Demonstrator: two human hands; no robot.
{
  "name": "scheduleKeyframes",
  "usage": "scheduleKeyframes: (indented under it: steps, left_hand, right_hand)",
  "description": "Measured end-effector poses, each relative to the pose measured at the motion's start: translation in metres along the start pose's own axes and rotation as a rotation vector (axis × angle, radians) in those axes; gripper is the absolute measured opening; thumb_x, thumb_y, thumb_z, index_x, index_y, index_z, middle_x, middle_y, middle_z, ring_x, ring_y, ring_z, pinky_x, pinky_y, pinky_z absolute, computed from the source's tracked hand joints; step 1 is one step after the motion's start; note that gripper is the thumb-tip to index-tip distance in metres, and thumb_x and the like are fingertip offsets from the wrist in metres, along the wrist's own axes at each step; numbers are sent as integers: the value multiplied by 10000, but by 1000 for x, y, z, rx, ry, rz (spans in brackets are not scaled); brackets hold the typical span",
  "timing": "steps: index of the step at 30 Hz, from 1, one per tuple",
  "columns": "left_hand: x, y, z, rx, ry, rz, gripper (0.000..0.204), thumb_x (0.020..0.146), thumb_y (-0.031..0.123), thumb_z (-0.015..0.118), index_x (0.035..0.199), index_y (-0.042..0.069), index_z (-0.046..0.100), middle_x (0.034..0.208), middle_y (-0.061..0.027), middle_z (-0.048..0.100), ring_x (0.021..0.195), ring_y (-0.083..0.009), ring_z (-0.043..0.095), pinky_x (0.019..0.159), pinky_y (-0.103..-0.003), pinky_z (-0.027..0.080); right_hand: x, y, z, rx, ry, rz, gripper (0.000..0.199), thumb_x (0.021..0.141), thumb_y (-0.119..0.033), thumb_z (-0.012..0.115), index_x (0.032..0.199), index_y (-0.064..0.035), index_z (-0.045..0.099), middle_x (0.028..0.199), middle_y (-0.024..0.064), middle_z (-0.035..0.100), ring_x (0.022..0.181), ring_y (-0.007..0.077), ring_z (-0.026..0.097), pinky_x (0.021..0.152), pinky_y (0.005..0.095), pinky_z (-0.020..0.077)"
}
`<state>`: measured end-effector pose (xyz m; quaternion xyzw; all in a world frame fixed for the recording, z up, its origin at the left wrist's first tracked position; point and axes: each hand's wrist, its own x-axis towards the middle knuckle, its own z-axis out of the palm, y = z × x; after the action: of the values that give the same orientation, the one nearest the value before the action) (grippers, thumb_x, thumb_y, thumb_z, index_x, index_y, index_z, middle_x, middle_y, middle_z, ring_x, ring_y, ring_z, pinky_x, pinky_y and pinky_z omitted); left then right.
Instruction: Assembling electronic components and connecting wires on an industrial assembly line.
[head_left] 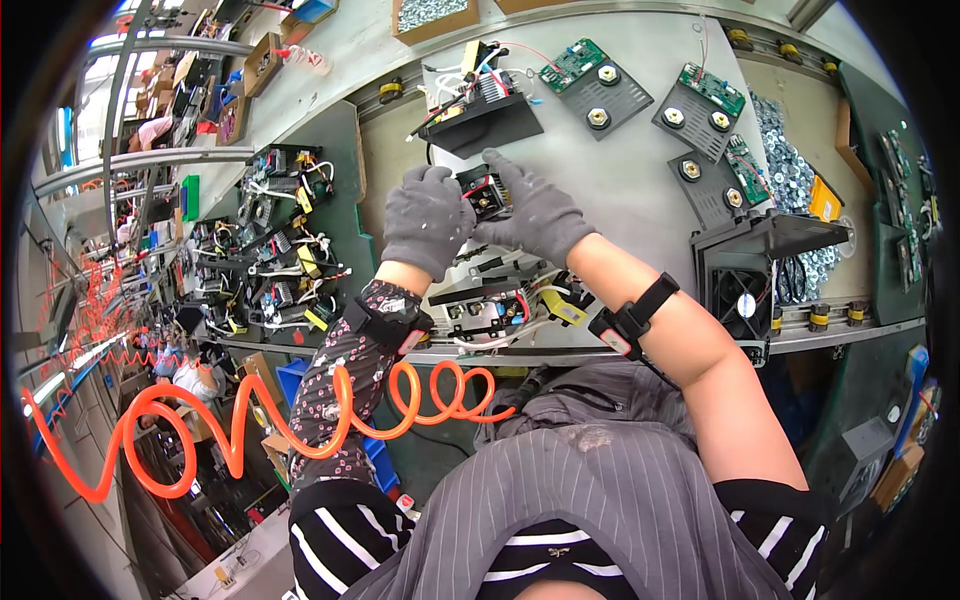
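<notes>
Both my hands wear grey gloves and meet over the worktable. Between them is a small black electronic assembly (487,196) with a red wire. My left hand (428,222) is closed at its left side, with the fingertips partly hidden. On its right side, my right hand (538,212) grips it between thumb and fingers. Just beyond my hands stands a black metal panel (483,126) carrying a heat sink and wires. Nearer to me lies another wired unit (483,312) with a yellow part (566,307) beside it.
Black plates with green circuit boards (574,62) lie at the far right. Many wired units are piled on the dark board (343,200) at left. Loose metal nuts (790,150) fill the right side, beside a black fan housing (738,285). A coiled orange hose (235,440) crosses my left sleeve.
</notes>
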<state>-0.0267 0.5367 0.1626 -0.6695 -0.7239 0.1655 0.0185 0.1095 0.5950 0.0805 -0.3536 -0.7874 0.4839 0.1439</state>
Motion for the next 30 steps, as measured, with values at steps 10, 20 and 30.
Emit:
scheduleKeyframes:
  steps: [10, 20, 30]
  left_hand:
    - [0, -5, 8, -231, -71, -120, 250, 766, 261, 532, 773, 69, 692, 1007, -87, 606, 1019, -301, 501, 829, -396, 445]
    - [6, -1, 14, -492, 72, 41, 252, 751, 297, 572, 727, 71, 682, 1022, -116, 595, 995, -318, 491, 866, -402, 383]
    - [4, -51, 30, -933, 152, -49, 308, 879, 310, 564, 1041, 53, 613, 1064, -119, 610, 918, -197, 594, 780, -305, 468]
  right_hand:
    - [13, -7, 13, 44, -36, -6, 785, 635, -522, 724, 1230, -130, 395, 1050, 200, 584, 972, 352, 578, 811, 409, 464]
    - [23, -3, 38, 176, -9, 45, 643, 656, -315, 732, 1177, -105, 418, 1065, 201, 580, 993, 371, 562, 834, 420, 463]
    - [4, 8, 3, 317, -25, -2, 548, 702, -209, 690, 1188, -57, 487, 976, 135, 588, 874, 204, 593, 801, 329, 478]
